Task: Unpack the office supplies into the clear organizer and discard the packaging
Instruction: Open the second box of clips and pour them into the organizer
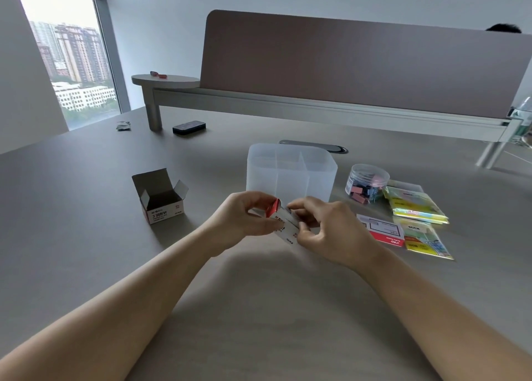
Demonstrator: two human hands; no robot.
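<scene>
Both hands hold a small red-and-white cardboard box just above the table, in front of the clear organizer. My left hand grips the box's left end, where a red flap stands up. My right hand pinches its right end with curled fingers. The organizer is a translucent tub with inner dividers; what lies inside cannot be made out. An opened paper-clip box stands upright on the left with its flaps up.
Right of the organizer are a clear jar of coloured binder clips, a red-and-white flat pack and sticky-note packs. A black remote-like object and a small wrapper lie far left. A desk divider spans the back.
</scene>
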